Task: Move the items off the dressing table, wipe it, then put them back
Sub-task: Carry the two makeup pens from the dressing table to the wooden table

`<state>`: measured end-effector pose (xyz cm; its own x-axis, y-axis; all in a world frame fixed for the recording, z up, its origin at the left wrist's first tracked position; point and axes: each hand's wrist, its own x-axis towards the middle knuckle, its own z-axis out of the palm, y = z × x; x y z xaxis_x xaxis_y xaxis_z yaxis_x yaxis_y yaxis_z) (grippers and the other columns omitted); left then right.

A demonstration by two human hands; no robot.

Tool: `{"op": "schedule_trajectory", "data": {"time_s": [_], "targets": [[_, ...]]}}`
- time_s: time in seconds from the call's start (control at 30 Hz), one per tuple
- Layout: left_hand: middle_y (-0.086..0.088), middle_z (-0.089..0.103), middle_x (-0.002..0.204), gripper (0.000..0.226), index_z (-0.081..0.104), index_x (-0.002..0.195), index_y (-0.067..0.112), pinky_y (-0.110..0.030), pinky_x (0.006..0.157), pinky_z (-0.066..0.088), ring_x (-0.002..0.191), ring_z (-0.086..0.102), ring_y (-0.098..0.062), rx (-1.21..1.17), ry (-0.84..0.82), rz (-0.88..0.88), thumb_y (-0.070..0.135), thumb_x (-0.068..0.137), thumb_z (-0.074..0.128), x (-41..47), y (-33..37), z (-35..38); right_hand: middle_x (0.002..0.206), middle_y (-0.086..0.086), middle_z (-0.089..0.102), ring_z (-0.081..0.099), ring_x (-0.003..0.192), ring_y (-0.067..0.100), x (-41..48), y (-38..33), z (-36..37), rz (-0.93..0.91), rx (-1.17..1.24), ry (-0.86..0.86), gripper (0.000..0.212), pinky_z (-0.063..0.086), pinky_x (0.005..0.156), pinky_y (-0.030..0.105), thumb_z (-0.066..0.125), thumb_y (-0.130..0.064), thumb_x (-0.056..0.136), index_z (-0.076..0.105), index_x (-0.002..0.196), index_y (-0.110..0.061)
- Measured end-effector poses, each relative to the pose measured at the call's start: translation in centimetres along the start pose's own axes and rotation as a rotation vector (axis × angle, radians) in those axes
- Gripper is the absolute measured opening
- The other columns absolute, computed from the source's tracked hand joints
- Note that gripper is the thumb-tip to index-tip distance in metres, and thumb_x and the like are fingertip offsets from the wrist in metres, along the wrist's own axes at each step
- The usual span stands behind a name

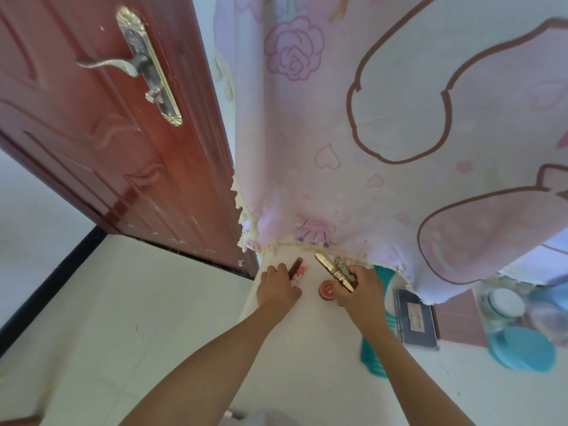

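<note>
The right hand [358, 287] is clamped round a slim gold tube with dark lettering [333, 269], fingers curled over its near end. The tube's long axis runs from near-right up to far-left, and its free tip points at the hem of the pink printed cloth [307, 167] hanging over the far end of the narrow white surface [310, 318]. The left hand [278, 284] is closed on a dark red slim tube [296, 266] that slants the other way, from near-left to far-right, so the two tubes lean towards each other at the far side. A small pink-and-white item [301, 269] lies against the left hand; I cannot make out what it is.

What matters for my next move is the small round red tin [327, 289]. It sits flat on the surface between the two hands, touching or just beside the right hand's fingers, with a clear gap to the left. The right hand is nearer, but both are full, so I judge one tube must be set down or tucked before the tin can be handled. Whether these items are leaving or returning, I cannot tell.
</note>
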<state>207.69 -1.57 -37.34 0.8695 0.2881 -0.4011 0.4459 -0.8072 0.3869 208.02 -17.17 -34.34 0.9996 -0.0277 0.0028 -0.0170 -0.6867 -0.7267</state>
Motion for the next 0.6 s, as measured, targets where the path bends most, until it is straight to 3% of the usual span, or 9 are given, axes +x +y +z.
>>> {"op": "schedule_trajectory", "data": {"time_s": [0.27, 0.4, 0.53, 0.6], "targets": [[-0.010, 0.048, 0.110, 0.041, 0.041, 0.107, 0.007, -0.032, 0.072, 0.038, 0.103, 0.046, -0.027, 0.026, -0.048, 0.019, 0.024, 0.076, 0.062, -0.5, 0.0, 0.2, 0.075, 0.004, 0.055, 0.043, 0.076, 0.019, -0.4, 0.8, -0.2, 0.018, -0.016, 0.000, 0.025, 0.032, 0.072, 0.032, 0.073, -0.022, 0.072, 0.061, 0.087, -0.006], [-0.014, 0.052, 0.106, 0.030, 0.047, 0.105, 0.003, -0.033, 0.075, 0.039, 0.101, 0.047, -0.028, -0.001, -0.048, 0.064, 0.021, 0.082, 0.055, -0.7, -0.3, 0.2, 0.070, 0.007, 0.058, 0.042, 0.073, 0.019, -0.8, 1.0, -0.2, 0.007, -0.022, 0.010, 0.023, 0.032, 0.070, 0.034, 0.073, -0.019, 0.071, 0.062, 0.084, -0.003], [-0.004, 0.048, 0.074, 0.010, 0.045, 0.082, 0.008, -0.030, 0.061, 0.034, 0.076, 0.049, -0.028, -0.163, -0.068, 0.104, 0.016, 0.084, 0.050, -1.2, -1.2, -0.3, 0.060, -0.009, 0.044, 0.041, 0.071, 0.018, -1.1, 1.2, -0.4, 0.015, -0.007, 0.001, 0.018, 0.028, 0.068, 0.031, 0.073, -0.017, 0.071, 0.059, 0.077, -0.007], [0.002, 0.043, 0.064, 0.019, 0.037, 0.069, 0.015, -0.028, 0.054, 0.030, 0.066, 0.043, -0.022, -0.278, -0.081, 0.108, 0.015, 0.085, 0.049, -1.5, -1.6, -0.4, 0.060, -0.015, 0.039, 0.041, 0.072, 0.018, -1.2, 1.2, -0.5, 0.028, 0.003, 0.002, 0.018, 0.029, 0.070, 0.031, 0.073, -0.016, 0.071, 0.060, 0.078, -0.007]]}}
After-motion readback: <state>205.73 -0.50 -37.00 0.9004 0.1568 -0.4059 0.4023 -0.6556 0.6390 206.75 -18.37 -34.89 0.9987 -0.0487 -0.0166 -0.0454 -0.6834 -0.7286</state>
